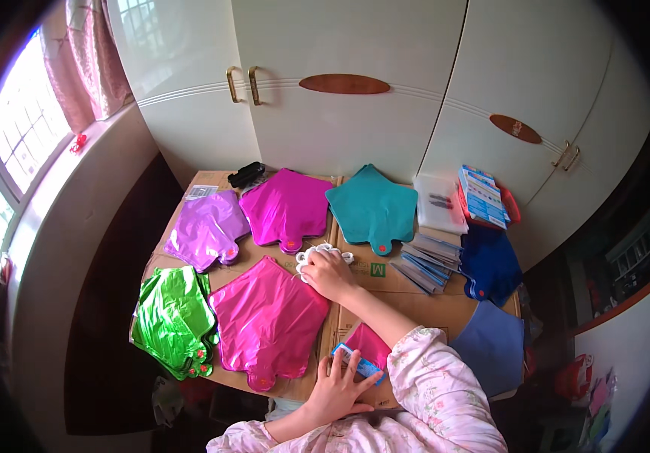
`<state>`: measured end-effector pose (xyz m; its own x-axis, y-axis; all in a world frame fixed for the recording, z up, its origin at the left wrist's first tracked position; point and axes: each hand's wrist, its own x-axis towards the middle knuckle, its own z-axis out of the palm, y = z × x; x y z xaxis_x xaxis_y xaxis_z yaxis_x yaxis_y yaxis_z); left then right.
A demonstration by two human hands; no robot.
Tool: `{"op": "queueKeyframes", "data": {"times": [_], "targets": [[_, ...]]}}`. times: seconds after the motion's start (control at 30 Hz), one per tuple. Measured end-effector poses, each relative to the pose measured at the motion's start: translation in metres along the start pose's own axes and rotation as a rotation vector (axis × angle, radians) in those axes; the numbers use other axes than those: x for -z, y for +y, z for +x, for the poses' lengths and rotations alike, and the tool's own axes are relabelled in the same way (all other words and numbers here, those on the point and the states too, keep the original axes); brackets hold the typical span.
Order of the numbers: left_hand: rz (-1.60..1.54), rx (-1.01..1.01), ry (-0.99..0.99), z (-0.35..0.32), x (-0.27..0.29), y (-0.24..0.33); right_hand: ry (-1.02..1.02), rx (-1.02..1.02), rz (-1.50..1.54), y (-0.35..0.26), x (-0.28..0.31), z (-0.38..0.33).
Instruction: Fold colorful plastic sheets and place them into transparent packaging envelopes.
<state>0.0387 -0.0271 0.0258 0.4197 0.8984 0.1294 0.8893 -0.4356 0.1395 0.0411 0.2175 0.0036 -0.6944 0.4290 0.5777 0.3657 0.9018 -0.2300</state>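
Note:
My right hand [327, 273] reaches to the middle of the cardboard, its fingers closed on a bundle of white string [323, 249]. Close to the front edge my left hand [338, 389] lies with fingers spread, pressing on a blue-and-white packet [358, 362]. That packet rests over a pink foil piece [369, 343], partly hidden by my right arm. Left of both hands is a stack of flat hot-pink star-shaped foil balloons [268, 321]. Beyond the string lie a magenta stack [285, 208] and a teal stack [374, 205].
Cardboard [340, 309] covers the table. Green [170, 317] and lilac [206, 228] foil stacks lie left; dark blue [491, 260] and slate-blue [495, 347] ones right. Several packets [427, 260], clear bags [440, 204] and a red basket [510, 205] are far right, a black object [246, 175] far left.

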Motion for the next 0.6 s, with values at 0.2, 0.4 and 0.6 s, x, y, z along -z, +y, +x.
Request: {"op": "queueKeyframes", "data": {"times": [0.2, 0.4, 0.6], "targets": [[-0.004, 0.006, 0.005, 0.001, -0.002, 0.000, 0.082, -0.034, 0.044, -0.008, 0.045, -0.006], [0.003, 0.002, 0.002, 0.001, -0.001, 0.000, -0.078, -0.028, -0.024, -0.003, 0.124, -0.063], [-0.004, -0.004, -0.021, 0.003, 0.001, -0.001, -0.293, -0.143, 0.058, -0.002, 0.132, -0.130]]}}
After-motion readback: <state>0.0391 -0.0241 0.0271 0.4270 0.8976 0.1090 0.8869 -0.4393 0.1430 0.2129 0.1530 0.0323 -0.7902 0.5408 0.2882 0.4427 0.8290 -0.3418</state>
